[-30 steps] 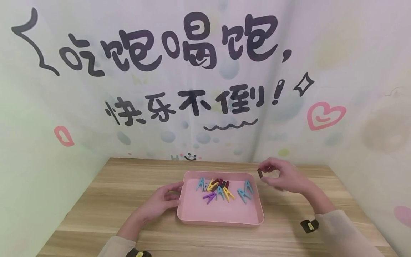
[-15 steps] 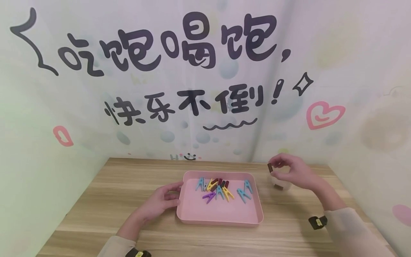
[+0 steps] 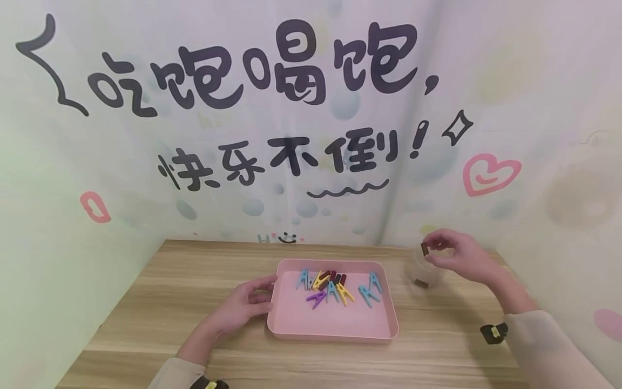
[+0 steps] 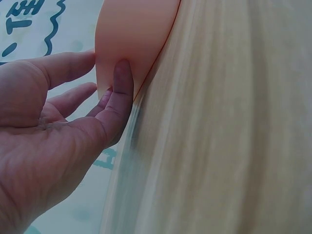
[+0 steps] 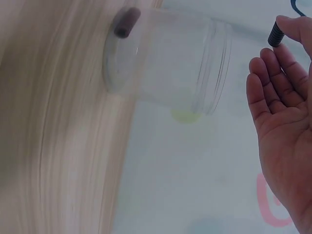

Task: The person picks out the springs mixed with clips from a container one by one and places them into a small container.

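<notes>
Between thumb and fingertips, my right hand (image 3: 459, 256) pinches a small dark ribbed cylinder (image 5: 276, 36). It is held over the mouth of a clear jar (image 5: 165, 58), which stands upright on the table behind and right of the tray. One brown cylinder (image 5: 127, 22) lies on the jar's bottom. My left hand (image 3: 245, 300) rests its fingers, loosely bent, against the outer left wall of a pink tray (image 3: 335, 324). The left wrist view shows the fingertips on that wall. Inside the tray lie blue, yellow and purple clothespins (image 3: 317, 299) and several dark red and brown cylinders (image 3: 333, 276).
The wood-grain table (image 3: 194, 270) ends at a printed curtain (image 3: 291, 216) close behind the jar. Side curtains stand at left and right. The tray has a low raised rim.
My right hand has moved right and slightly back with the dark ribbed cylinder, from beside the tray's right rim to over the jar. My left hand and the tray stay put.
</notes>
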{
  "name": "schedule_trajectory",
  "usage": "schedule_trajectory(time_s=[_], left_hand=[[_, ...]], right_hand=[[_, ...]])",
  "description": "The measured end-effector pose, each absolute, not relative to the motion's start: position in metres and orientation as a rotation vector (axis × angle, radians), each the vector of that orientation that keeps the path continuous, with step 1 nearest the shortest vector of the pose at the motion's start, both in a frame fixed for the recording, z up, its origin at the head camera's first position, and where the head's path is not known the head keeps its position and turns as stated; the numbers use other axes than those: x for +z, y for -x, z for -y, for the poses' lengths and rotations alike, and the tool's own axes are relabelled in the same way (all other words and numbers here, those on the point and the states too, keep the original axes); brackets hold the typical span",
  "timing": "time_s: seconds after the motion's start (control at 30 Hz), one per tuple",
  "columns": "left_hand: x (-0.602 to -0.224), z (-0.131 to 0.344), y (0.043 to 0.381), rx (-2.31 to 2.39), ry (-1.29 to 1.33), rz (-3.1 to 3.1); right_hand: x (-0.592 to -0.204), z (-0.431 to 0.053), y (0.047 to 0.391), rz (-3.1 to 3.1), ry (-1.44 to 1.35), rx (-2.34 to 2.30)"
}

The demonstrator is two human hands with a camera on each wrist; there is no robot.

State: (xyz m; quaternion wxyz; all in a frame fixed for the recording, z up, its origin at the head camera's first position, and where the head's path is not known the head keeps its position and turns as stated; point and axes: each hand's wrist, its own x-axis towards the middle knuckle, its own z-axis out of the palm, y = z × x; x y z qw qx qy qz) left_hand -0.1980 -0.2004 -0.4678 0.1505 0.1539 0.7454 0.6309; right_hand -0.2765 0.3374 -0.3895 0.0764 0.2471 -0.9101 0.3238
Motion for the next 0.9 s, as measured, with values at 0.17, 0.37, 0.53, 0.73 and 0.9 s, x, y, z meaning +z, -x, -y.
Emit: schedule_trajectory(time_s=[0.17, 0.37, 0.53, 0.73, 0.9], left_hand=[[-0.468, 0.200, 0.198, 1.815, -0.454, -2.145], [-0.469, 0.201, 0.197, 1.825, -0.461, -2.133], [-0.468, 0.201, 0.196, 1.824, -0.463, -2.135], [-0.468, 0.201, 0.196, 1.824, -0.465, -2.134], [-0.469, 0.201, 0.198, 1.824, -0.470, -2.146]], right_hand=[[-0.389, -0.348, 0.279, 2.756, -0.682, 0.934], [-0.394, -0.358, 0.281, 2.778, -0.629, 0.895], [-0.399, -0.360, 0.282, 2.797, -0.625, 0.863], [-0.406, -0.363, 0.286, 2.834, -0.609, 0.875], [-0.411, -0.359, 0.288, 2.825, -0.589, 0.897]])
